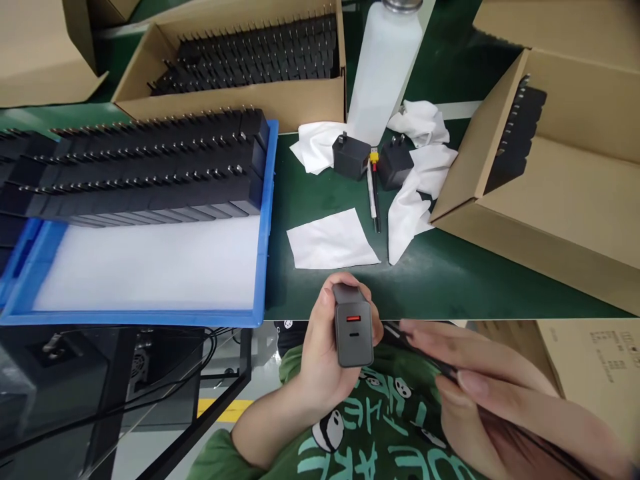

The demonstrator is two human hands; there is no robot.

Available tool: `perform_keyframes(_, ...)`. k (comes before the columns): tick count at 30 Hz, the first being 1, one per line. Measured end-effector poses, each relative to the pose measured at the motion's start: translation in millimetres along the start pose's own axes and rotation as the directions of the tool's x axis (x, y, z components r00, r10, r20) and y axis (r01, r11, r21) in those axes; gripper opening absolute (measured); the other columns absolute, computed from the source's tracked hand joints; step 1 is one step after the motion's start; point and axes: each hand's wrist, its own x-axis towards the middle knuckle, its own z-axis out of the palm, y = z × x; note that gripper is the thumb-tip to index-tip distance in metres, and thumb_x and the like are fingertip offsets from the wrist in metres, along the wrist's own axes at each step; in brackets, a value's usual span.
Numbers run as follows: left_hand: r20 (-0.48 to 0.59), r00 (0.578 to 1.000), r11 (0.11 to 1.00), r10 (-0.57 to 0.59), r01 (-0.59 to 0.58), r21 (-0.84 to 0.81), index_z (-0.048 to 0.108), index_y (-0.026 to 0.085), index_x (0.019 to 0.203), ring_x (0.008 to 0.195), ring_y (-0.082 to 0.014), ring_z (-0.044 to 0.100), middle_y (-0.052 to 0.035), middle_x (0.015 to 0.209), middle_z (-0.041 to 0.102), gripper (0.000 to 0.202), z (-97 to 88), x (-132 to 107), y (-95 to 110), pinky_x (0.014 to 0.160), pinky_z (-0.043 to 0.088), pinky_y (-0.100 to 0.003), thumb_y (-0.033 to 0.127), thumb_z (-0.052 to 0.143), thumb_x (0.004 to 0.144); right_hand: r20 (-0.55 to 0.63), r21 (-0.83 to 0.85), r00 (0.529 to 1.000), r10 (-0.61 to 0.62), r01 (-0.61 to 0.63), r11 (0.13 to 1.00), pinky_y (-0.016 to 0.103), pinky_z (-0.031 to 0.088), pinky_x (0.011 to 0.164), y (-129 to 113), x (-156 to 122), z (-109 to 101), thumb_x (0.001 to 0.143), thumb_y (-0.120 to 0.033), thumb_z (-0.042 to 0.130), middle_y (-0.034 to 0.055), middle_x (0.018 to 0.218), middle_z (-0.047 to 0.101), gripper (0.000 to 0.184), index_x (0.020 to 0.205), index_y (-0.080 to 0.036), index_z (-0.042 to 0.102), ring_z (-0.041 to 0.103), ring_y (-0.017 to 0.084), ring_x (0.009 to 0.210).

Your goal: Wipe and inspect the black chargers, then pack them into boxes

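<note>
Left hand (320, 363) round charger (354, 333) (right hand (520, 400) round stick (434, 362))

Factory or workshop packing and assembly station, identifiable by its green-topped bench (320, 293), rows of near-identical black plug adapters (165, 160) in a blue tray (135, 318), 1 open carton (300, 100) filled with similar units, and a yellow floor stripe (225, 410).
</note>
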Motion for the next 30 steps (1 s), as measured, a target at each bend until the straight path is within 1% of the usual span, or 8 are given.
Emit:
perform_keyframes(4,-0.017,1.0,1.0,0.012,-0.012,-0.018,0.061,0.023,0.093,0.056,-0.007,0.049,0.0015,0.08,0.055,0.033,-7.2,2,3,0.053,0.039,-0.021,0.055,0.062,0.088,0.018,-0.195,0.987,-0.158,0.159,0.968,0.043,0.061,0.083,37,15,-10,0.081,0.001,0.063,0.011,0.116,0.069,0.044,0.118,-0.023,0.065,0.068,0.027,0.103)
perform_keyframes(7,-0.047,0.999,0.999,0.012,-0.013,-0.031,0.06,0.023,0.093,0.057,-0.0074,0.05,0.0012,0.081,0.053,0.031,-10.2,5,6,0.055,0.039,-0.021,0.054,0.062,0.089,0.231,-0.413,0.947,-0.224,0.304,0.859,0.043,0.06,0.085,67,28,-19,0.085,0.004,0.054,0.0167,0.123,0.065,0.04,0.116,-0.018,0.065,0.066,0.028,0.107)
perform_keyframes(11,-0.031,0.999,0.999,0.022,-0.024,-0.041,0.059,0.023,0.093,0.057,-0.0079,0.049,0.0005,0.081,0.052,0.032,-9.7,7,9,0.055,0.039,-0.022,0.054,0.063,0.088,0.422,-0.421,0.887,-0.188,0.375,0.826,0.042,0.06,0.09,87,34,-22,0.086,0.009,0.038,0.017,0.131,0.062,0.049,0.121,-0.016,0.062,0.063,0.028,0.119)
perform_keyframes(14,-0.036,0.999,0.998,0.021,-0.023,-0.052,0.06,0.023,0.093,0.057,-0.0079,0.048,0.0003,0.082,0.053,0.033,-8.8,7,10,0.055,0.039,-0.022,0.055,0.063,0.087,0.316,-0.277,0.934,-0.168,0.261,0.925,0.039,0.06,0.093,75,34,-17,0.087,0.004,0.049,0.0117,0.127,0.065,0.045,0.122,-0.021,0.063,0.066,0.024,0.113)
perform_keyframes(16,-0.042,0.999,0.998,0.016,-0.019,-0.062,0.06,0.023,0.093,0.057,-0.0077,0.049,0.0007,0.082,0.053,0.032,-8.5,6,10,0.055,0.039,-0.022,0.054,0.063,0.087,0.14,-0.053,0.984,-0.107,0.115,0.992,0.039,0.062,0.09,56,32,-12,0.084,0.002,0.059,0.0084,0.117,0.07,0.041,0.116,-0.023,0.066,0.069,0.023,0.105)
perform_keyframes(18,-0.035,0.999,0.997,0.017,-0.019,-0.069,0.06,0.023,0.093,0.057,-0.0076,0.049,0.0012,0.081,0.053,0.032,-8.0,5,10,0.055,0.039,-0.021,0.055,0.063,0.087,0.025,0.227,1.0,-0.013,0.007,0.974,0.041,0.063,0.087,34,30,-6,0.082,0.003,0.061,0.0063,0.109,0.073,0.041,0.112,-0.023,0.067,0.071,0.024,0.101)
perform_keyframes(22,-0.062,0.998,0.997,0.017,-0.022,-0.075,0.061,0.023,0.092,0.059,-0.0082,0.051,0.0013,0.08,0.055,0.035,-5.5,5,10,0.055,0.041,-0.021,0.056,0.066,0.084,0.122,0.493,0.992,0.026,-0.083,0.866,0.048,0.061,0.095,-1,27,7,0.08,0.01,0.056,0.0045,0.112,0.073,0.051,0.119,-0.023,0.06,0.068,0.026,0.112)
perform_keyframes(30,-0.096,0.995,0.998,0.019,-0.024,-0.053,0.06,0.022,0.092,0.061,-0.0079,0.051,0.0012,0.08,0.055,0.038,-4.8,3,7,0.059,0.044,-0.02,0.059,0.067,0.083,0.215,0.442,0.977,-0.008,-0.09,0.893,0.049,0.062,0.094,-13,19,19,0.079,0.013,0.052,0.0085,0.121,0.068,0.058,0.124,-0.023,0.054,0.065,0.028,0.116)
